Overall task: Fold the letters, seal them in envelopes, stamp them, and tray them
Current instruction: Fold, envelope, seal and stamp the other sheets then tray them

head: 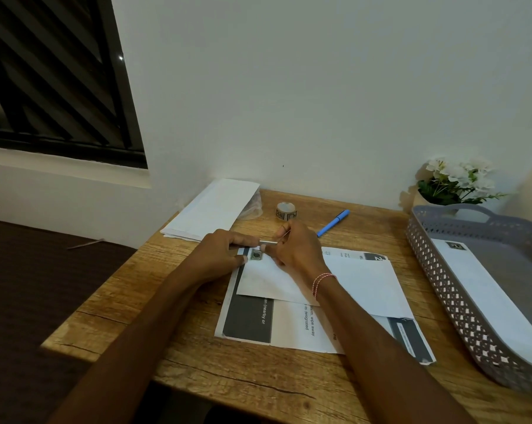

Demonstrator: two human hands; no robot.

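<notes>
Head view of a wooden desk (228, 371) w/ a mail job partway done. Centre: a white envelope (365, 286) lies flat on top of printed letters (292, 325), and a small stamp (256, 255) already sits at its far-left corner. Both hands meet just above that corner. The left hand (228, 255) has its fingers curled, thumb down at the envelope's edge; the right hand (292, 249) has its grip pinched together. Between them runs a thin white strip (270, 241), and each grip appears to pinch one end (prob. stamp backing or the next stamp, too small to tell). Right side: a grey perforated tray (442, 286) holds one finished envelope (488, 295), stamp visible at its far corner. Back left: a stack of blank envelopes (212, 209). Behind the hands: a stamp roll (286, 211) and a blue pen (333, 222). Judged progress: one letter trayed, a second approx. at the end of stamping and not yet trayed; the unfolded sheets underneath and the blank stack suggest several more still need folding, sealing, stamping and traying.
</notes>
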